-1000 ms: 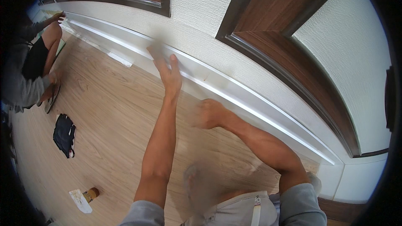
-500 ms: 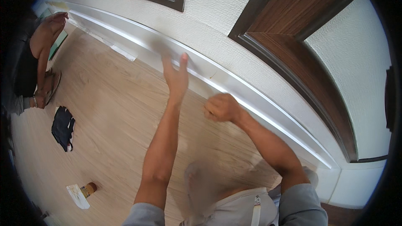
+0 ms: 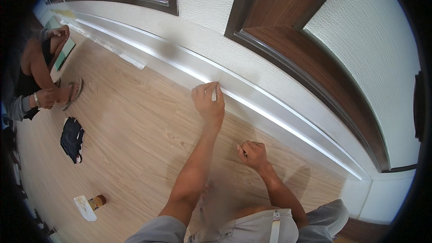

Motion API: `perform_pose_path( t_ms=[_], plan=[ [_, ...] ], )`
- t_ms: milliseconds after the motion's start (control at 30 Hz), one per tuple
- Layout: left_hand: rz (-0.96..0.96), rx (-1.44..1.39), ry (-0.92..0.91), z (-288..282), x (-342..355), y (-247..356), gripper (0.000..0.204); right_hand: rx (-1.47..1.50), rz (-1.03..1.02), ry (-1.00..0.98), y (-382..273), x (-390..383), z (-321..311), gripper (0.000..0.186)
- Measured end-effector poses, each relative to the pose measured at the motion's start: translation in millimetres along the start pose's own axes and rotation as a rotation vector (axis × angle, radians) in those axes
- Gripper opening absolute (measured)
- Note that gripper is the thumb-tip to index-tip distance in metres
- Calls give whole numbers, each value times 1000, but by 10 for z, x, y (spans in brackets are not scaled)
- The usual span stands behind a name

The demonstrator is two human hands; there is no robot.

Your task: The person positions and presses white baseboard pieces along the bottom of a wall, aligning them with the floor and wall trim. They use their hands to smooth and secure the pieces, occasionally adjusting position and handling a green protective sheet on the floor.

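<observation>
A long white trim strip (image 3: 288, 132) runs along the foot of the textured white wall (image 3: 202, 9). My left hand (image 3: 209, 101) is at the strip's middle, fingertips closed together against its lower bright edge; anything between them is too small to make out. A thin mark shows just above the fingertips. My right hand (image 3: 252, 155) is curled shut lower and to the right, over the wood-look floor (image 3: 130, 130), with a small dark thing partly showing in its fingers that I cannot identify.
Brown panels (image 3: 274, 9) are set in the wall. A co-worker (image 3: 31, 72) crouches at far left beside a green board (image 3: 65, 54). On the floor lie a black cloth item (image 3: 72, 139), a yellow-brown container (image 3: 96, 202) with white paper (image 3: 84, 208), and a white strip (image 3: 130, 60) along the skirting.
My left hand has moved down and right along the trim, its fingers drawing together. My right hand has dropped lower and to the right, away from the strip. The co-worker has shifted posture.
</observation>
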State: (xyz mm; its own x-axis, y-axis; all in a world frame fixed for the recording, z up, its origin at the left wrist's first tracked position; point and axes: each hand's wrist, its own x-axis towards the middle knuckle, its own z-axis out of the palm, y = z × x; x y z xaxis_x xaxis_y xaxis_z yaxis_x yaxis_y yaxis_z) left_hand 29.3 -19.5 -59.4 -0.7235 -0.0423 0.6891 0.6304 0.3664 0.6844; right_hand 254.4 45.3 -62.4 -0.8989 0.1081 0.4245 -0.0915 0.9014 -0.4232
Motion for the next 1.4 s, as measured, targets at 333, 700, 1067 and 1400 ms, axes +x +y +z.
perform_pose_path(
  t_ms=[333,700,1067,1400],
  plan=[
    [38,-13,39,48,7,39,18,20,44,21,-47,-139,67,31],
    [73,15,47,103,70,26,21,32,36,35,-56,-216,90,30],
    [-207,-228,10,16,-52,28,17,47,45,30,-44,-276,97,34],
    [-375,-382,-6,-117,65,126,8,52,102,-8,-45,-323,112,25]
  ],
)
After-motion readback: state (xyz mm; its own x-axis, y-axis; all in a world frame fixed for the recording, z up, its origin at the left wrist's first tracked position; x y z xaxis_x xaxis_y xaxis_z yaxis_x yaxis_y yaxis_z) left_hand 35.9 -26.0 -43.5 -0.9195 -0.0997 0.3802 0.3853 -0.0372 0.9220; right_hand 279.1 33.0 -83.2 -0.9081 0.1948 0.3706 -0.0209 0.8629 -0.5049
